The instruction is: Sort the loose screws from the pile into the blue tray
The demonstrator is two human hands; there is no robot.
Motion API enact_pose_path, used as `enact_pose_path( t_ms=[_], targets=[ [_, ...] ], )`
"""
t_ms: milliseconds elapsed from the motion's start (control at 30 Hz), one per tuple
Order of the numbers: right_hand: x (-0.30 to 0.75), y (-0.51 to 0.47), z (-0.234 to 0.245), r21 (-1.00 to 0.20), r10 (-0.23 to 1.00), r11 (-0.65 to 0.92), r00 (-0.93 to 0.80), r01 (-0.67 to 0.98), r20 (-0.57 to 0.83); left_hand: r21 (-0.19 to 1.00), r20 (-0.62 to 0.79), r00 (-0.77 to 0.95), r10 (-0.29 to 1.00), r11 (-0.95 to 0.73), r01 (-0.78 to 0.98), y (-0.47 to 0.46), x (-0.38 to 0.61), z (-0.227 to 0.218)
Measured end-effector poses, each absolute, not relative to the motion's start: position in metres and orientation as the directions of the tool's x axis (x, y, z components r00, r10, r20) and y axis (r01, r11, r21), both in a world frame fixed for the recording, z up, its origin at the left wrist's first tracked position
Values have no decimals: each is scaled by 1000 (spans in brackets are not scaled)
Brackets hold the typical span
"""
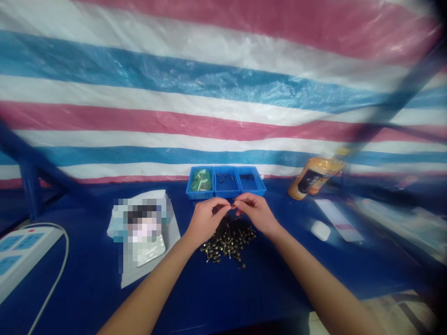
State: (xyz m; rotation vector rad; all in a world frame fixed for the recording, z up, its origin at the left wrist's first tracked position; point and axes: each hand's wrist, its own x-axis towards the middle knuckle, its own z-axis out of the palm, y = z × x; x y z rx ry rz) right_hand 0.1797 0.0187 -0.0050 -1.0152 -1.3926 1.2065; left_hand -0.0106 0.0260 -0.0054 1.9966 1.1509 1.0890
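Note:
My left hand (206, 219) and my right hand (256, 213) hover over a loose pile of small dark metal fasteners (228, 239) with brassy ends on the blue table top (87, 288). Their fingertips meet at a small dark fastener (232, 203), though the fingers hide most of it. Just beyond them stands a blue three-compartment tray (225, 182). Its left compartment holds a green bag (201, 180), its middle holds a few fasteners (221, 177), and its right holds something dark (248, 177).
A power strip (24, 256) with a white cable lies at the left. A white sheet (146, 237) bears a blurred object and a pale device (151, 250). To the right are a tipped orange bottle (314, 177) and a white mouse (320, 230). A striped tarpaulin (209, 93) hangs behind.

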Motion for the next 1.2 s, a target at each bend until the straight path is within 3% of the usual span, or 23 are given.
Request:
enact_pose_path(
  t_ms=[133, 367, 600, 700, 900, 1000, 1200],
  targets=[
    [183, 22, -6, -983, 982, 184, -41, -19, 184, 781, 388, 273, 880, -471, 410, 26, -11, -6],
    [188, 27, -8, -996, 991, 80, 105, -28, 76, 784, 385, 251, 888, -458, 418, 29, -13, -11],
    [192, 31, -13, -987, 963, 67, 270, -147, 25, 776, 388, 251, 887, -462, 429, 29, -13, -11],
    [191, 30, -13, -997, 978, 56, 202, -48, 45, 774, 395, 247, 885, -466, 428, 29, -13, -11],
    [179, 19, -10, -983, 969, 140, -221, 117, 111, 748, 418, 276, 866, -500, 436, 27, -13, -7],
    [176, 17, -11, -951, 959, 219, -226, 216, 170, 733, 421, 288, 860, -509, 450, 26, -13, -5],
    [176, 14, -9, -805, 876, 479, -244, 351, 416, 681, 436, 306, 846, -533, 503, 26, -13, -6]
  ],
)
